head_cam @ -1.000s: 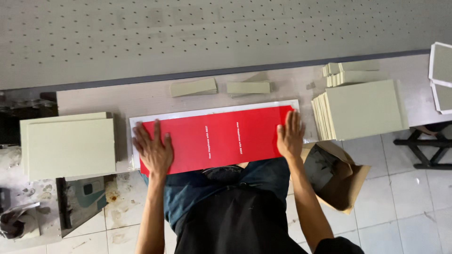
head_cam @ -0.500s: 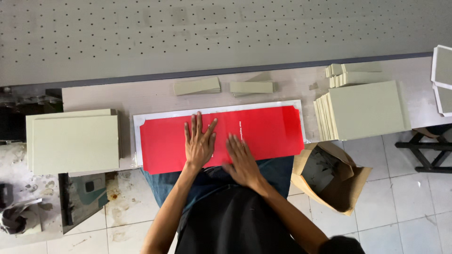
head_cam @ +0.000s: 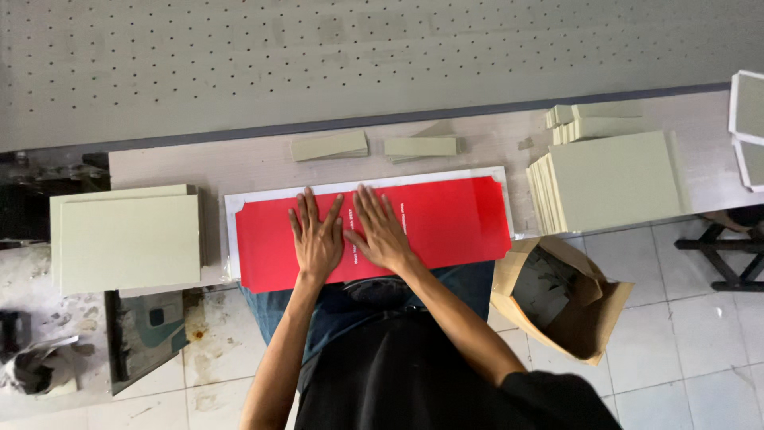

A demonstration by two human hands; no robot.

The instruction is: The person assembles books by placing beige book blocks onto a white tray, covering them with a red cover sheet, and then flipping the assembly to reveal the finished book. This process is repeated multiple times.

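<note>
Both hands flat, palms down, side by side at the middle of the red sheet (head_cam: 446, 227): left hand (head_cam: 317, 239) and right hand (head_cam: 382, 232), fingers spread and pointing toward the far edge of the workbench (head_cam: 239, 163), thumbs nearly touching. Nothing gripped; both are open and pressing, not holding. The red sheet lies lengthwise along the near edge of the workbench on a white backing sheet (head_cam: 232, 209), whose border shows at the left and far sides; the red sheet's near edge overhangs the bench toward the person's lap. It looks flat and squared to the backing, with no lifted corners visible. Judgement: sheet placed and smoothing in hand at the centre; both ends are uncovered by hands, and I can't tell whether they are pressed down. Stack of grey boards (head_cam: 127, 243) at the left end, larger fanned stack (head_cam: 613, 179) at the right end, two narrow grey strips (head_cam: 374, 146) near the far edge; none sit on the red sheet. Open brown box (head_cam: 565, 299) on the floor to the right.
</note>
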